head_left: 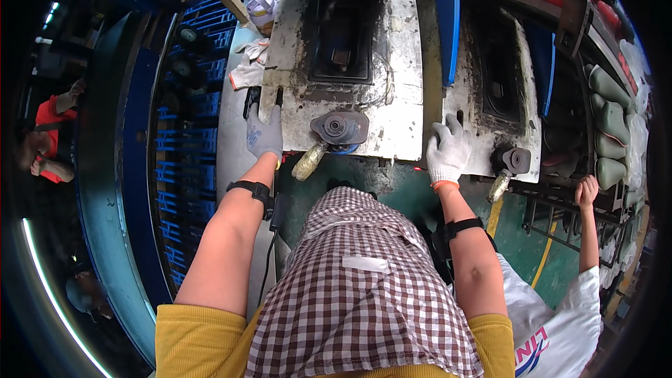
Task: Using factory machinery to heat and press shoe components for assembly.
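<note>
My left hand (264,134), in a grey glove, is at the left edge of a scorched metal mould plate (402,91). Its thumb is spread from the fingers, whose tips meet a small black part (251,100). My right hand (449,154), in a white knit glove with an orange cuff, lies with loosely spread fingers at the near left corner of a second mould plate (530,136). On the first plate's front edge sits a dark metal fitting (337,127) with a tape-wrapped handle (308,162). A similar fitting (516,159) and handle (499,187) are on the second.
White work gloves (250,66) lie left of the first plate, near a roll of lilac tape (260,4). A blue panel (445,21) rises between the plates. At right, another person's hand (586,192) is near a rack of grey-green moulded pieces (610,122).
</note>
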Available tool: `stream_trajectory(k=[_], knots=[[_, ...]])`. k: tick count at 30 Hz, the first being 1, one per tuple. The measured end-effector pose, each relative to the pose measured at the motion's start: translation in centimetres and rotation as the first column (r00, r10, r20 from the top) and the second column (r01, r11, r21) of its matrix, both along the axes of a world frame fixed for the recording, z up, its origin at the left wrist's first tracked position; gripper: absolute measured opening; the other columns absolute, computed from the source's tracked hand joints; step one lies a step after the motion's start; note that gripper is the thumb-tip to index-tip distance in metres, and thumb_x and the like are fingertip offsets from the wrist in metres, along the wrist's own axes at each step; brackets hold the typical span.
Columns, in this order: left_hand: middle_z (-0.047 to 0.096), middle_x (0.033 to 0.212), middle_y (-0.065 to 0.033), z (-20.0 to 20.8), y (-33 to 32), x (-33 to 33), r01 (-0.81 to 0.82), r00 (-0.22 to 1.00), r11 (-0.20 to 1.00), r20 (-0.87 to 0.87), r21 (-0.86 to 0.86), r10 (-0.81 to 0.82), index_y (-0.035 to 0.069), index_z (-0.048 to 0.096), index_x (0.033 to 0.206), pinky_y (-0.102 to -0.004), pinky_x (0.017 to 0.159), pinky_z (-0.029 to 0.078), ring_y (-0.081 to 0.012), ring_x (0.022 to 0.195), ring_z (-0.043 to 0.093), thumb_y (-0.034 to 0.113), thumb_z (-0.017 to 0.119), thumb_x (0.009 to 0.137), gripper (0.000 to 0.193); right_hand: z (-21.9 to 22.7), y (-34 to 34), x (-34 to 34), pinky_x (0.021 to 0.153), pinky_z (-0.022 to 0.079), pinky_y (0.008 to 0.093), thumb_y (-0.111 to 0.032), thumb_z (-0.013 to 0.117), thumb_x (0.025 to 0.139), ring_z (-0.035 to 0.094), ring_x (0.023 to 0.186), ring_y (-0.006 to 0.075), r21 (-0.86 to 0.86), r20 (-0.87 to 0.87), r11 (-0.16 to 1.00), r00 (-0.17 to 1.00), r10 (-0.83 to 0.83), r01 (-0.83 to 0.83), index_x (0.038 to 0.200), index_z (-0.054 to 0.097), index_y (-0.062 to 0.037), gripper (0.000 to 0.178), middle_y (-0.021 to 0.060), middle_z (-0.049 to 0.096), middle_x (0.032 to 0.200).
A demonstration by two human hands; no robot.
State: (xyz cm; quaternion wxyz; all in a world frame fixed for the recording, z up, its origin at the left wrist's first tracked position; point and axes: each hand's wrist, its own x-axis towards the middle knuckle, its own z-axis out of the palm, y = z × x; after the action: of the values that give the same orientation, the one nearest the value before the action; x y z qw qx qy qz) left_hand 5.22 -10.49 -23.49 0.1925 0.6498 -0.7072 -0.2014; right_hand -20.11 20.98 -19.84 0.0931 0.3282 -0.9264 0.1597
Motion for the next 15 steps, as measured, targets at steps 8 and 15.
stream_trajectory(k=[8, 15], knots=[[0.066, 0.13, -0.0138, -0.23, -0.34, -0.06, 0.011, 1.0, 1.0, -0.012, 0.029, -0.011, 0.013, 0.063, 0.135, -0.0443, 0.099, 0.049, -0.0345, 0.119, 0.064, 0.056, 0.066, 0.089, 0.064, -0.07, 0.08, -0.06, 0.104, 0.043, 0.0454, -0.014, 0.071, 0.08, 0.06, 0.115, 0.0298, -0.021, -0.008, 1.0, 1.0, 0.007, -0.007, 0.103, 0.075, -0.0155, 0.023, 0.0091, 0.064, 0.13], [0.066, 0.131, -0.0139, 0.07, -0.1, -0.16, 0.014, 1.0, 1.0, -0.02, 0.028, -0.014, 0.013, 0.062, 0.136, -0.0444, 0.099, 0.049, -0.0348, 0.119, 0.064, 0.056, 0.066, 0.089, 0.064, 0.0, 0.08, -0.05, 0.103, 0.043, 0.0455, -0.014, 0.071, 0.081, 0.059, 0.117, 0.03, -0.019, -0.002, 1.0, 1.0, 0.01, -0.01, 0.102, 0.075, -0.0157, 0.022, 0.0089, 0.064, 0.13]])
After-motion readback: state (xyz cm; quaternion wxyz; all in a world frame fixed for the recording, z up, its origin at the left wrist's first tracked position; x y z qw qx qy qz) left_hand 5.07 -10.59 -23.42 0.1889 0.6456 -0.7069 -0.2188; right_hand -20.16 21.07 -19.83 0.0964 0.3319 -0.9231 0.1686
